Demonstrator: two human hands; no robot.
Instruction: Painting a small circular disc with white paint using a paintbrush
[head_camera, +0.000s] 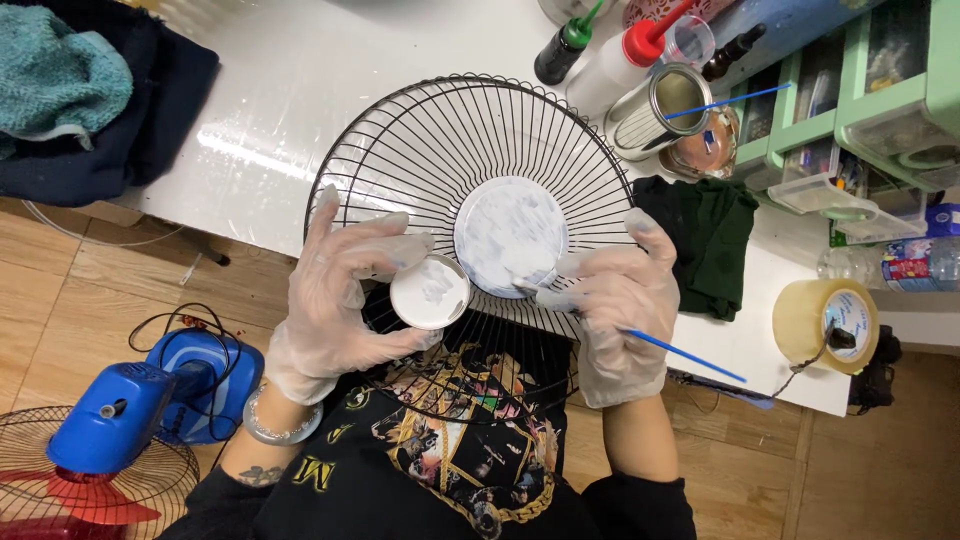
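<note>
— What are the fingers doing?
— The gloved left hand (335, 300) curls its fingers around a small round lid (430, 292) smeared with white paint. The gloved right hand (615, 300) pinches a thin blue-handled brush (680, 352), its tip on the guard's centre disc (510, 236).
— And the guard?
— The black wire fan guard (420, 150) lies tilted between white table (280, 90) and lap, its round disc coated in streaky, uneven white.
</note>
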